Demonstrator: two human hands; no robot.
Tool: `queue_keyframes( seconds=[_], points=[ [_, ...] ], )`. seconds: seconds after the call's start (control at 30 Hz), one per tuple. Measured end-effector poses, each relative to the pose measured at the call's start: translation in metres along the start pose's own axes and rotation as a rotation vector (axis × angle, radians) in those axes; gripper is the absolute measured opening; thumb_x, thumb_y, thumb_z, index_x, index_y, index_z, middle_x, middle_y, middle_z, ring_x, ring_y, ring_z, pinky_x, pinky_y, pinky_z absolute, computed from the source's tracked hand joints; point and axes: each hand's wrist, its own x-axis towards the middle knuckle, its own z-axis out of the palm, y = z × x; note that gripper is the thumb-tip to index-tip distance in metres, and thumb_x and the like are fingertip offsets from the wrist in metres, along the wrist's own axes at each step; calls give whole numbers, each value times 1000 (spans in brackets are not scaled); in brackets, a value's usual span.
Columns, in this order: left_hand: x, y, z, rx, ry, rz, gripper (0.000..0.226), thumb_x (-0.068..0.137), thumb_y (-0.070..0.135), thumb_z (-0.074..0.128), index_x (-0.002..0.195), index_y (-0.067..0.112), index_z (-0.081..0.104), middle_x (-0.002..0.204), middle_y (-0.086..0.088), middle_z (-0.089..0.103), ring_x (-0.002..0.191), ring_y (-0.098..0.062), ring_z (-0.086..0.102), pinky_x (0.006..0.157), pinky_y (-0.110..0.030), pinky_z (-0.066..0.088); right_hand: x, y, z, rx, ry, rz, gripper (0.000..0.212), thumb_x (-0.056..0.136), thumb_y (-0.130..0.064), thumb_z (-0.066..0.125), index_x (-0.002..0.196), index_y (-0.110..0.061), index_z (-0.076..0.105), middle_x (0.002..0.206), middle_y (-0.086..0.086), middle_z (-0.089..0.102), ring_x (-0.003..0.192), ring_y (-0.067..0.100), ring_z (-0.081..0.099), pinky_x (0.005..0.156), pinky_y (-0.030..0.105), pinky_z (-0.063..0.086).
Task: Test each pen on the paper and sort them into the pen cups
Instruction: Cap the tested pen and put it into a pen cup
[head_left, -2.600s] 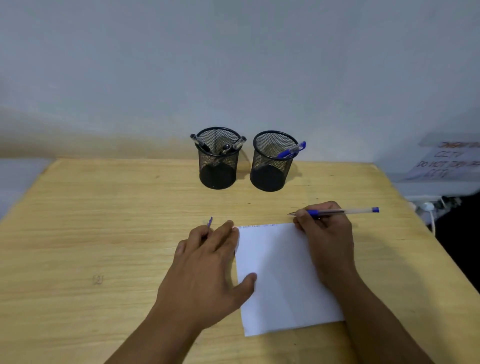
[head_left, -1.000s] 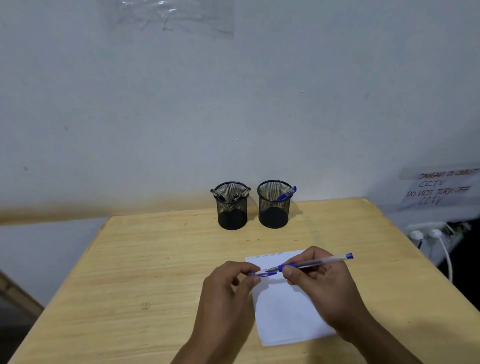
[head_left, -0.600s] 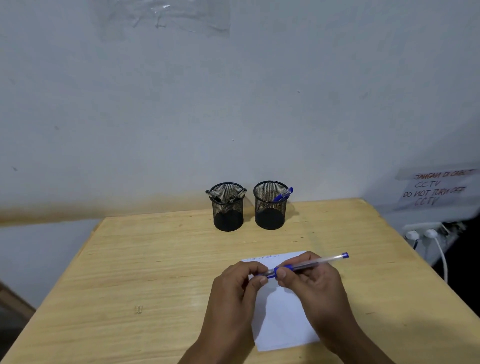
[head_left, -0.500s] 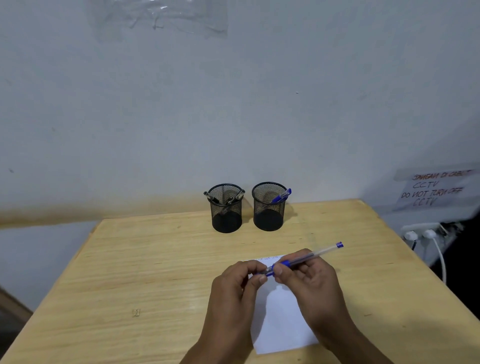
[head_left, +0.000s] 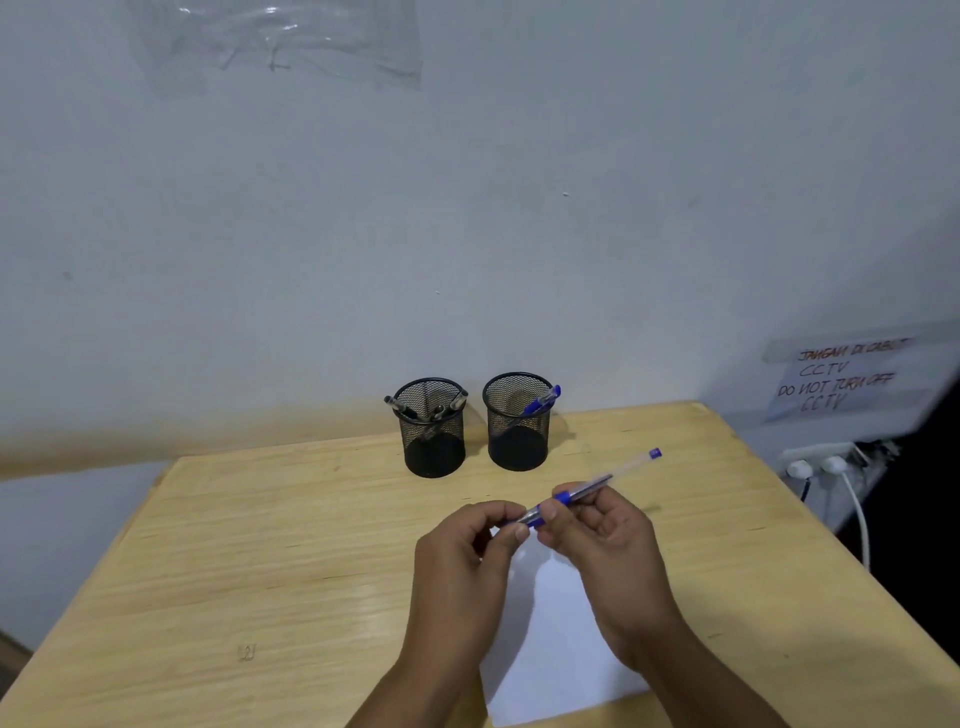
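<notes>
1. Both your hands meet above the paper (head_left: 550, 639): your right hand (head_left: 605, 540) pinches the blue pen (head_left: 587, 488) round its blue grip, and your left hand (head_left: 467, 551) pinches the tip end, where the cap seems to sit. Whether that cap is fully seated is hidden by your fingertips.

2. Your table (head_left: 260, 545) gives wide bare wood on the left and between your hands and the cups. Its right edge runs close past your right forearm, with plugs and a white cable (head_left: 857, 514) beyond, so swing toward the middle.

3. Expect the paper to be light and loose. It lies flat under your wrists, its near edge close to the front of the table. Nothing pins it, and a sleeve or forearm dragging back could carry it off.

4. Two mesh cups stand upright side by side near the wall. The left cup (head_left: 434, 431) holds dark pens leaning on its rim; the right cup (head_left: 517, 423) holds one blue pen. They look light enough to tip if knocked from the side, so come in from above.

5. Treat the pen as light, stiff and smooth-barrelled, with its blue end plug pointing up and right toward the cups. Keep hold at the rubbery grip; the clear barrel would slip more easily.
</notes>
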Motion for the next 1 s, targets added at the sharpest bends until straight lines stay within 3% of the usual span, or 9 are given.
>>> queue_keyframes(
  seconds=[0.1,0.2,0.37,0.5,0.57,0.7,0.83,1.0],
  points=[
    [8,3,10,-24,-48,3,14,85,18,74,89,31,75,81,14,73,61,-2,55,60,-13,44,12,-8,-7,94,42,-25,25,85,-3,71,105,-7,56,82,13,75,78,23,74,81,39,59],
    [21,5,17,-74,-93,2,13,84,23,75,96,29,75,84,10,74,64,-11,57,62,-15,46,24,-22,-9,41,68,-74,20,86,-4,72,100,-6,58,86,17,72,75,27,74,73,39,60],
    [60,-9,25,4,41,-73,22,82,28,77,104,26,71,88,11,71,65,-4,61,59,-13,45,60,-44,-22,-418,110,-200,10,89,-14,67,97,-20,69,77,-3,68,62,17,68,65,38,60],
    [89,-13,31,142,113,-97,41,77,33,79,113,16,67,95,15,60,82,-6,59,72,-19,43,88,-59,-28,-804,59,-321,8,89,-23,67,91,-26,74,81,-9,70,72,2,63,64,14,45],
    [100,-11,37,177,120,-94,41,73,35,81,108,19,66,97,11,58,91,-8,56,77,-24,40,99,-67,-24,-930,23,-363,5,87,-24,69,87,-24,75,78,-8,70,71,-1,59,59,7,37],
    [114,-9,50,189,123,-116,35,67,40,82,92,31,59,89,11,66,90,-13,63,74,-27,46,116,-74,-9,-1110,-44,-407,8,86,-25,68,86,-22,76,82,-3,73,77,16,63,64,24,43],
    [122,-11,58,207,165,-140,38,67,41,82,91,28,56,94,3,69,89,-19,64,76,-30,50,130,-73,10,-1270,-110,-396,12,88,-25,66,93,-18,74,96,8,72,92,27,65,72,28,46],
    [125,-19,60,202,167,-134,35,72,39,80,99,24,64,91,7,66,89,-17,62,73,-25,42,142,-63,16,-1268,-111,-355,19,84,-25,71,99,-14,69,104,13,67,98,31,62,77,33,49]
  ],
)
